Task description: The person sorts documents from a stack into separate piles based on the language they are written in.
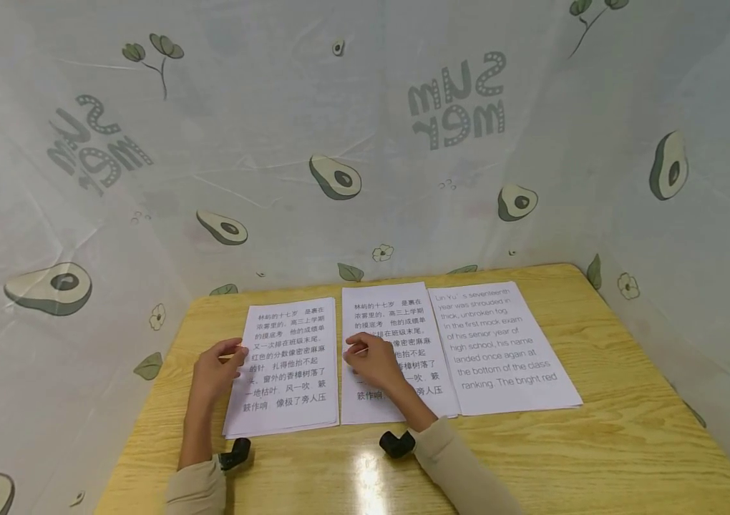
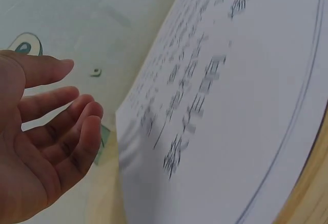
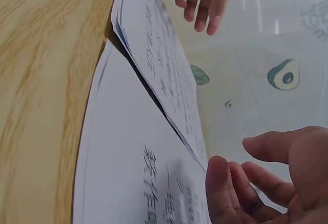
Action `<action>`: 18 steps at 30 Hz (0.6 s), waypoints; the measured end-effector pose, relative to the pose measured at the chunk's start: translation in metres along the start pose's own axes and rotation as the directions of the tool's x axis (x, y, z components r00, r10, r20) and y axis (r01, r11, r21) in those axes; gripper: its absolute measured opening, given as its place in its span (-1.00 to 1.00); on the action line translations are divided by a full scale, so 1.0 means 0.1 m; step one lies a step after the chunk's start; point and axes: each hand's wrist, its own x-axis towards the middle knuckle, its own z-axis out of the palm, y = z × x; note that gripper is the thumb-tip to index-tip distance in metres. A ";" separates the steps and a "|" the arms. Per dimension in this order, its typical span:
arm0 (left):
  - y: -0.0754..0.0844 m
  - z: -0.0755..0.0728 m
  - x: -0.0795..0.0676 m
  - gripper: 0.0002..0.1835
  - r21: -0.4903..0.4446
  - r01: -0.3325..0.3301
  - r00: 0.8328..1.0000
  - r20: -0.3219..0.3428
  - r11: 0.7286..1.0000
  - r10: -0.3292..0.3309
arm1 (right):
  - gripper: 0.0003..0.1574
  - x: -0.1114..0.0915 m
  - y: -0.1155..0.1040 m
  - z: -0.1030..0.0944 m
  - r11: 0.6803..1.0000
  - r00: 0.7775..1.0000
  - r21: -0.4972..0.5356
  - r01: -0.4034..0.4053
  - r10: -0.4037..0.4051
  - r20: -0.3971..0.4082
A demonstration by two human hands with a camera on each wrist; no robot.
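Three printed paper stacks lie side by side. The left stack (image 1: 288, 372) and the middle stack (image 1: 384, 300) carry Chinese characters; English text covers the right stack (image 1: 500, 350). My left hand (image 1: 218, 368) is at the left edge of the left stack, fingers loosely bent and nothing between them, as the left wrist view also shows. Over the left part of the middle stack is my right hand (image 1: 374, 361), covering some of its print. In the right wrist view the right hand's thumb and fingers (image 3: 218, 175) are loosely curved and apart, holding nothing.
The stacks rest on a yellow wood-grain table (image 1: 313, 465). A pale curtain (image 1: 262, 107) printed with avocados and leaves hangs behind the table and along both sides. Black wrist mounts (image 1: 397, 445) sit at both cuffs.
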 end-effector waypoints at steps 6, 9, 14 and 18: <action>0.21 0.24 -0.03 -0.50 -0.061 -0.004 1.000 0.015 0.998 0.005 | -0.62 -0.06 0.09 -0.29 0.999 0.999 -0.023 -0.035 0.034 -0.039; 0.31 0.40 -0.04 -0.51 -0.083 -0.027 0.999 0.025 0.996 0.029 | -0.60 -0.08 0.19 -0.45 0.998 0.996 -0.030 -0.057 0.055 -0.066; 0.46 0.67 -0.07 -0.53 -0.108 -0.049 0.998 0.038 0.993 0.053 | -0.58 -0.14 0.31 -0.74 0.995 0.990 -0.028 -0.098 0.095 -0.101; 0.57 0.87 -0.09 -0.53 -0.149 -0.053 0.997 0.053 0.987 0.061 | -0.54 -0.20 0.35 -0.98 0.992 0.986 -0.017 -0.125 0.122 -0.117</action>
